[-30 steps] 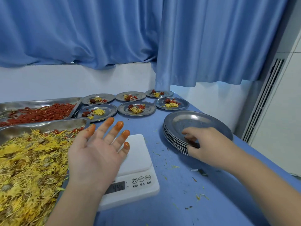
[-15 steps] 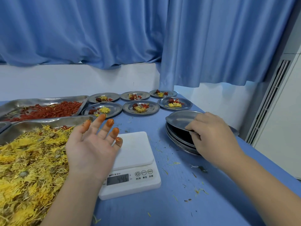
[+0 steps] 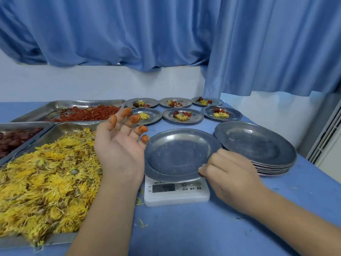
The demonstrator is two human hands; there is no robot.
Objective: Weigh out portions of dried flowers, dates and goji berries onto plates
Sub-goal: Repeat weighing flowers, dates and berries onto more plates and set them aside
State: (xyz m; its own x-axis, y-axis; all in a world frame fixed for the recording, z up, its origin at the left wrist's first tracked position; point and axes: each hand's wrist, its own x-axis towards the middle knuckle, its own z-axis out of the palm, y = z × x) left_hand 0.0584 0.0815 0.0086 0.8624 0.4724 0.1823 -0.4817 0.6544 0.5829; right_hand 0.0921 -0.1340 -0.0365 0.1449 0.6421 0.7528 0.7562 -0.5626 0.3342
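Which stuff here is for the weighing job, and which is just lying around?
For the job: plate, scale, plate stack, flowers, goji berries, dates, filled plates, right hand pinching the plate.
Just there: curtain, stray petals, vent.

Blue pleated fabric curtain (image 3: 166, 34) across upper half of frame; its right part hangs lower. Plain white wall (image 3: 92, 82) in middle band under curtain. Blue smooth table surface (image 3: 203, 228) fills lower frame. White slatted panel (image 3: 326, 137) at right edge.
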